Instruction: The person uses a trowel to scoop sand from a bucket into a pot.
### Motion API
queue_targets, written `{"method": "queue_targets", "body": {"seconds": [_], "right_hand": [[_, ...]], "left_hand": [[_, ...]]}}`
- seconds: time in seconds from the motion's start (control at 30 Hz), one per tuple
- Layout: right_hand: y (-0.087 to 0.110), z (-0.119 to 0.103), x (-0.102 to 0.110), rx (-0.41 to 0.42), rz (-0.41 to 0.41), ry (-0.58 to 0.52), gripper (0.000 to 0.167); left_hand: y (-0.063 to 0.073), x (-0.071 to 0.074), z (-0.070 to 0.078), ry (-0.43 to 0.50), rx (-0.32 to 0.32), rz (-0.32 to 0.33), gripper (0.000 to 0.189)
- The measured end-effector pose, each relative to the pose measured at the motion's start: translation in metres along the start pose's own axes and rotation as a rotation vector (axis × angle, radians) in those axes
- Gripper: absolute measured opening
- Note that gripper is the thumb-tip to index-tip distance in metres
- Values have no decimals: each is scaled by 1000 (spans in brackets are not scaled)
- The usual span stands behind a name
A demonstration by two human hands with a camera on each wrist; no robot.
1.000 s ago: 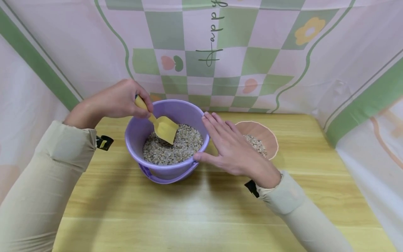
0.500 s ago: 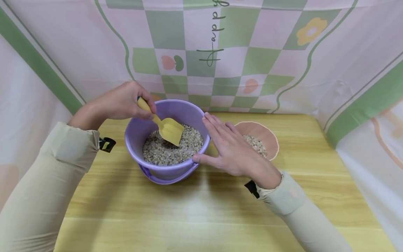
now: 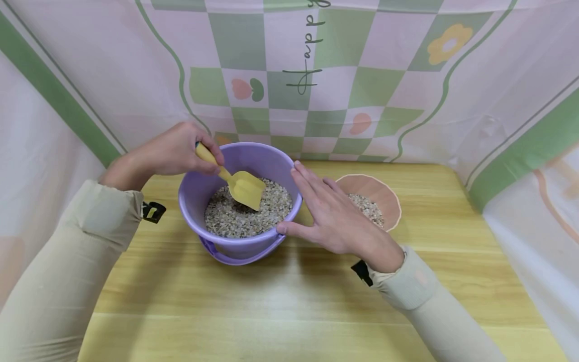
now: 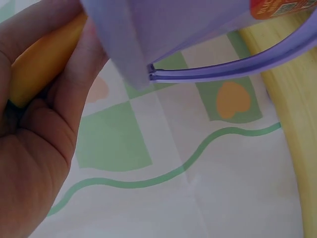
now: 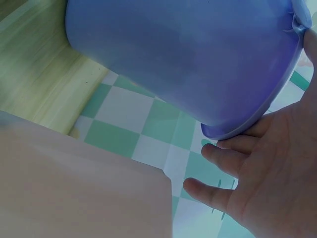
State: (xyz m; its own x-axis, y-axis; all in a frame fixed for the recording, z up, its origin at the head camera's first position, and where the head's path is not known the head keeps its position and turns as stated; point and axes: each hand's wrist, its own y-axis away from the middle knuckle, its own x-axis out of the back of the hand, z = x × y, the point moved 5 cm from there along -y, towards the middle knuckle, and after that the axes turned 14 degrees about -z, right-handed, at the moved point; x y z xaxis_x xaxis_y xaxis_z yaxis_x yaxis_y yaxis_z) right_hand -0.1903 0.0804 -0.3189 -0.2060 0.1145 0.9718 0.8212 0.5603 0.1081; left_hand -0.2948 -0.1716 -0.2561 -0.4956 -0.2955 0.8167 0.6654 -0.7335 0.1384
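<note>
My left hand (image 3: 176, 151) grips the handle of a yellow toy shovel (image 3: 246, 190), also visible as a yellow-orange handle (image 4: 47, 62) in the left wrist view. The shovel's blade lies low inside a purple bucket (image 3: 242, 247), against the coarse gravel (image 3: 271, 211) there. Along the bucket's right rim rests my right hand (image 3: 334, 216), its fingers extended and thumb spread toward the front. The right wrist view shows those fingertips (image 5: 210, 151) right at the rim of the bucket (image 5: 183, 54). The bucket's handle (image 4: 237, 68) hangs down outside.
Behind my right hand stands a pink scalloped bowl (image 3: 384, 193) with some gravel in it, partly hidden by the hand. A wooden table (image 3: 280, 311) carries both containers. A checkered cloth (image 3: 334, 85) hangs close behind them.
The shovel's blade has shifted slightly right across the gravel, and my left hand has moved a little right and down with it. My right hand stays at the rim.
</note>
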Motion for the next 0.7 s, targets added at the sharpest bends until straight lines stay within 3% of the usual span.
{"method": "queue_targets", "body": {"seconds": [0.7], "right_hand": [[0,-1,1,-1,-16,-37,104]], "left_hand": [[1,-10,-20,167,93,18,10]]}}
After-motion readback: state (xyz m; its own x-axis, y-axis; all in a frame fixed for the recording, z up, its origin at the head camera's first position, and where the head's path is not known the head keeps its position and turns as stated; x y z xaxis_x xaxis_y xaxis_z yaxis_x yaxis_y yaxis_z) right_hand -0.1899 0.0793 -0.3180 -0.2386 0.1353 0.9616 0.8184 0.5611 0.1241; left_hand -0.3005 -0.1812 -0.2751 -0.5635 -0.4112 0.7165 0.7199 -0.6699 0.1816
